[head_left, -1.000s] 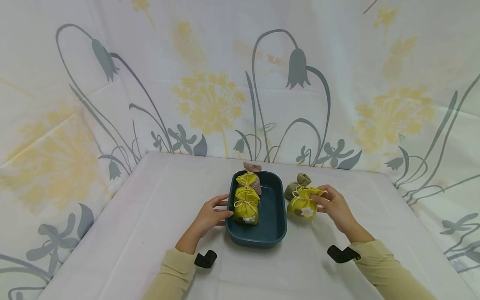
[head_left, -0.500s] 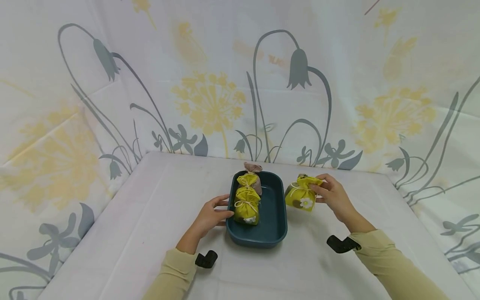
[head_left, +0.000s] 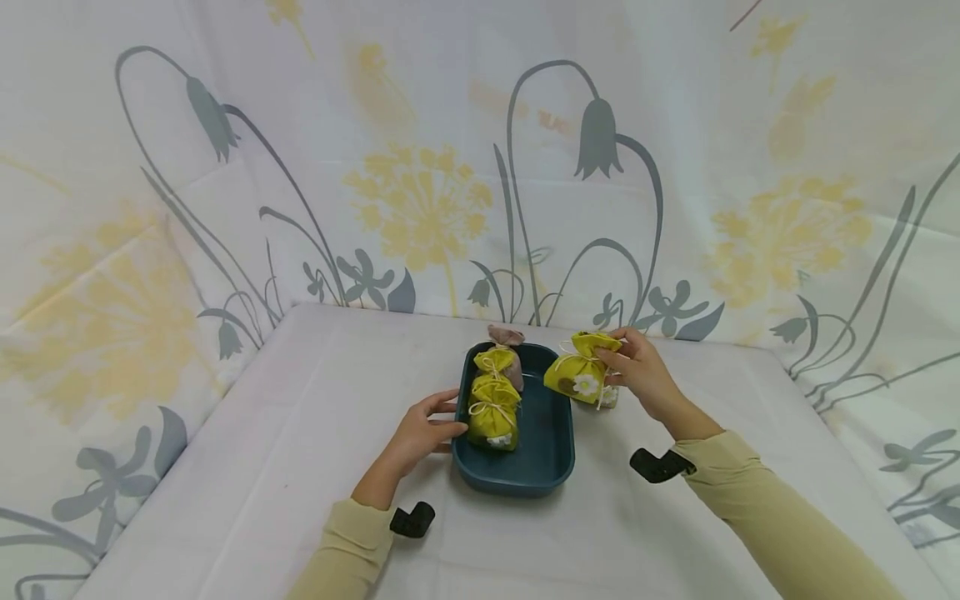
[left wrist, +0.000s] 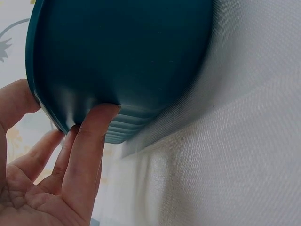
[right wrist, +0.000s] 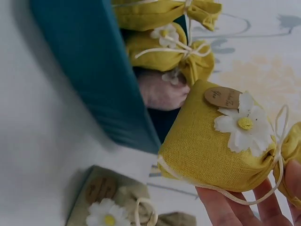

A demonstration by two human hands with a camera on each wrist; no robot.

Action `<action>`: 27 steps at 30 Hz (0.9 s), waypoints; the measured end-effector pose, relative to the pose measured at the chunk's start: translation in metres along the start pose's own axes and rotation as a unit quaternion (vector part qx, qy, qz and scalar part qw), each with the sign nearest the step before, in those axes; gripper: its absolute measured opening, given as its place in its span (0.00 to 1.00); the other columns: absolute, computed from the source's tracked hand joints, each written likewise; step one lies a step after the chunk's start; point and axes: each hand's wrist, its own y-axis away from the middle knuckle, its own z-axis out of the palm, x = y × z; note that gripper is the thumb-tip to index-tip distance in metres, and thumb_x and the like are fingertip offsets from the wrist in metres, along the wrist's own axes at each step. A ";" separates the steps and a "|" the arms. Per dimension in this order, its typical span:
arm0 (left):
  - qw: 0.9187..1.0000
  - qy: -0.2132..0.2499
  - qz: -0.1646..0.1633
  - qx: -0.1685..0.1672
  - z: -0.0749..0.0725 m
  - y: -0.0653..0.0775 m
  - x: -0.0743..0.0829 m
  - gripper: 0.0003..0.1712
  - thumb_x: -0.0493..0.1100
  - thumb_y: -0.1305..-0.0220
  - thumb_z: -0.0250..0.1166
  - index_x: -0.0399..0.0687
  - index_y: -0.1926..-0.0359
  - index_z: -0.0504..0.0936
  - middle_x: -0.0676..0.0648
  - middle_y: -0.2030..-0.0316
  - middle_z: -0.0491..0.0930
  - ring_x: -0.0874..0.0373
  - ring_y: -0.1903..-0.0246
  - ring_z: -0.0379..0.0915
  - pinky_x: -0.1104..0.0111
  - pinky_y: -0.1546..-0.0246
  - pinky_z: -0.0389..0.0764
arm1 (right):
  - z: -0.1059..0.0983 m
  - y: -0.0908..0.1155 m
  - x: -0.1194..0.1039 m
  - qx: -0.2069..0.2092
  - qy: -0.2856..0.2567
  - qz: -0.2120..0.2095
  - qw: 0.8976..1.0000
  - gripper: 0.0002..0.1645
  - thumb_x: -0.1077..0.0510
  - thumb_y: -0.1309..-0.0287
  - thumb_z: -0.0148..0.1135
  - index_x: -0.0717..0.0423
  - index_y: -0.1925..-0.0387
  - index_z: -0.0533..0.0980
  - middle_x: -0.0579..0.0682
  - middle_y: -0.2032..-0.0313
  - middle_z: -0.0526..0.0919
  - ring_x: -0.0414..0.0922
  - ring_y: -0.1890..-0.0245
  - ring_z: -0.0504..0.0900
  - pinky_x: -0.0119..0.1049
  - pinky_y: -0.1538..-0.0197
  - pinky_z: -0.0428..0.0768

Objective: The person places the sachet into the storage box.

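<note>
My right hand grips a yellow drawstring pouch by its gathered neck. The pouch hangs tilted over the right rim of a dark teal plastic bin; its white flower and oval brown tag show in the right wrist view. On the bin's left side, my left hand holds the rim, the thumb over the edge and fingertips against the outer wall. Inside the bin, along its left side, stand two yellow pouches and a mauve pouch behind them.
A grey-green pouch with a white flower stands on the table right of the bin, mostly hidden in the head view behind the held pouch. White cloth covers the table, and a flower-printed curtain rises at the back.
My right hand has lifted the yellow pouch off the table and carried it up and left to the bin's rim. The left hand and the bin have stayed in place.
</note>
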 end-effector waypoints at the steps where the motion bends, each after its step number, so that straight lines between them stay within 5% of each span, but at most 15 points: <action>1: 1.000 0.000 -0.001 0.001 0.000 0.000 0.000 0.35 0.37 0.42 0.66 0.45 0.34 0.65 0.37 0.43 0.68 0.47 0.52 0.74 0.59 0.65 0.82 | 0.003 -0.002 -0.001 -0.003 -0.001 0.000 1.000 0.15 0.63 0.33 0.49 0.69 0.51 0.60 0.68 0.50 0.69 0.40 0.64 0.76 0.37 0.61 0.81; 17: 1.000 0.006 0.003 -0.005 -0.002 0.001 0.000 0.35 0.36 0.42 0.66 0.44 0.34 0.65 0.36 0.44 0.67 0.47 0.53 0.75 0.59 0.65 0.82 | 0.047 -0.034 -0.004 -0.042 0.022 0.011 0.999 0.10 0.65 0.33 0.49 0.65 0.55 0.61 0.69 0.49 0.69 0.58 0.52 0.74 0.46 0.58 0.80; 27: 1.000 0.007 0.002 -0.009 -0.001 0.001 0.001 0.35 0.37 0.42 0.66 0.44 0.34 0.64 0.36 0.44 0.67 0.47 0.53 0.75 0.58 0.64 0.82 | 0.052 -0.045 0.011 -0.042 0.106 0.044 0.992 0.09 0.64 0.37 0.55 0.63 0.58 0.66 0.63 0.62 0.76 0.51 0.69 0.76 0.44 0.66 0.78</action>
